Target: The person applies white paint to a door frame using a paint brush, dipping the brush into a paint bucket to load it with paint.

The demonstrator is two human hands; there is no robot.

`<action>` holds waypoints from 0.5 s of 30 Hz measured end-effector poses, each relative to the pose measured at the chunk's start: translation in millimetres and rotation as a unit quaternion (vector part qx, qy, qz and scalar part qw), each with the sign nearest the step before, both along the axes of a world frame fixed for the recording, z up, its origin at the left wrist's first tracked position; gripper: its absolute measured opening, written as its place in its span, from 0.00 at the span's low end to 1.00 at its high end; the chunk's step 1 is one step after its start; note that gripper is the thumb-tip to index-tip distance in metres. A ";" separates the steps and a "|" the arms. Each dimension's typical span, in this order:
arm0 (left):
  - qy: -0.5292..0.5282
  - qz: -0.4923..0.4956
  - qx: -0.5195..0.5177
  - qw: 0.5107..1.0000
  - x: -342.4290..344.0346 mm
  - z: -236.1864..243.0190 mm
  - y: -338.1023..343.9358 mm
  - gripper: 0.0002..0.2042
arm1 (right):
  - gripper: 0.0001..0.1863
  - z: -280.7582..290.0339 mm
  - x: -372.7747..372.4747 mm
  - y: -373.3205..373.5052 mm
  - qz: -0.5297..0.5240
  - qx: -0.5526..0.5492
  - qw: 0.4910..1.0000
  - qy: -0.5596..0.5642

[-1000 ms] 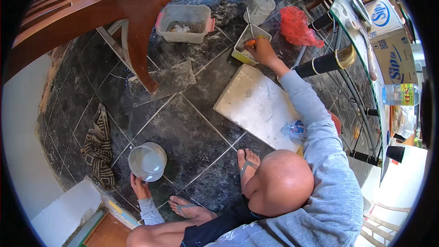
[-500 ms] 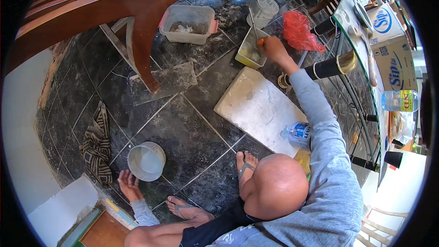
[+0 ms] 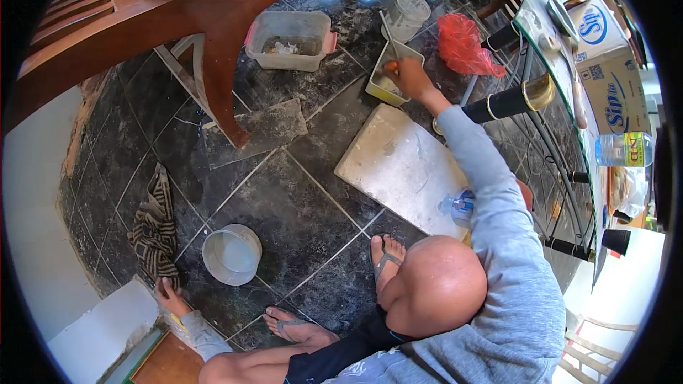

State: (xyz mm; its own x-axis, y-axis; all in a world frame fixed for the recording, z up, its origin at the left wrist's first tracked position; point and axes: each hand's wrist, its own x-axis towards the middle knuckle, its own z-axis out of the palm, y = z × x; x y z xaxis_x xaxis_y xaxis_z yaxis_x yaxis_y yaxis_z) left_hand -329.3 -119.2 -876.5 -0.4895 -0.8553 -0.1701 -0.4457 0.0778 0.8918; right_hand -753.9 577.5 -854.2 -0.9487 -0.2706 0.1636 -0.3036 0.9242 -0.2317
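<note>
My right hand [image 3: 407, 78] is closed on a small orange object, only partly visible, over a pale yellow rectangular tub [image 3: 378, 85], where a thin grey stick [image 3: 390, 34] leans up. My left hand [image 3: 169, 293], low at left, has fingers curled on the end of a dark patterned cloth [image 3: 153, 231]. To its right sits a translucent round bowl [image 3: 232, 256] of cloudy liquid. A pale slab [image 3: 384, 163] lies below the tub, with a blue-labelled bottle [image 3: 459, 206] partly behind my right arm.
A clear lidless box [image 3: 288, 41], a round translucent container [image 3: 407, 14] and a red plastic bag [image 3: 462, 50] stand farther back. A wooden bench [image 3: 199, 11] spans the upper left. A glass-topped metal table [image 3: 533, 96] with cartons [image 3: 608, 92] runs along the right.
My left hand has left the round bowl and moved left and slightly down to the patterned cloth. My right hand stays at the yellow tub, shifting only slightly.
</note>
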 end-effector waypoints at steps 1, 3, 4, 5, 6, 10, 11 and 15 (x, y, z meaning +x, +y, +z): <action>-0.009 -0.010 -0.070 0.997 4.9 0.6 -16.4 0.24 | 0.14 12.2 16.8 -7.0 0.021 -0.070 0.995 -0.064; -0.024 -0.040 -0.115 0.992 -0.8 -3.2 -40.2 0.25 | 0.14 25.3 23.7 9.1 0.037 -0.128 0.983 -0.124; -0.040 -0.073 -0.162 0.983 -5.1 -3.0 -42.5 0.26 | 0.15 23.4 18.5 20.1 0.004 -0.097 0.990 -0.102; -0.062 -0.089 -0.213 0.971 -10.6 -5.5 -42.4 0.32 | 0.15 22.0 11.0 30.7 -0.029 -0.067 0.994 -0.079; -0.061 -0.091 -0.214 0.971 -18.8 -6.5 -43.5 0.32 | 0.15 26.5 -1.5 34.5 -0.031 -0.068 0.994 -0.078; -0.251 -0.143 -0.414 0.863 -31.5 16.6 -38.4 0.41 | 0.16 48.9 -16.0 38.3 -0.191 -0.231 0.950 -0.084; -0.269 -0.144 -0.459 0.835 -36.8 19.1 -32.8 0.45 | 0.16 53.0 -17.3 42.1 -0.220 -0.272 0.932 -0.094; -0.253 -0.216 -0.297 0.895 -31.7 -5.6 -50.6 0.49 | 0.13 6.6 -22.4 30.6 -0.212 -0.192 0.957 -0.053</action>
State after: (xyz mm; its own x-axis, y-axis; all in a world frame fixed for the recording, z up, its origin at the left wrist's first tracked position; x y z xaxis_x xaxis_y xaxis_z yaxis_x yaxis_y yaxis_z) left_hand -361.1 -169.8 -882.1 -0.7853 -0.6177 -0.0408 -0.5944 0.7340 0.3284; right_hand -776.3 608.0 -847.5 -0.9766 0.2032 0.0710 0.1238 0.8000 -0.5871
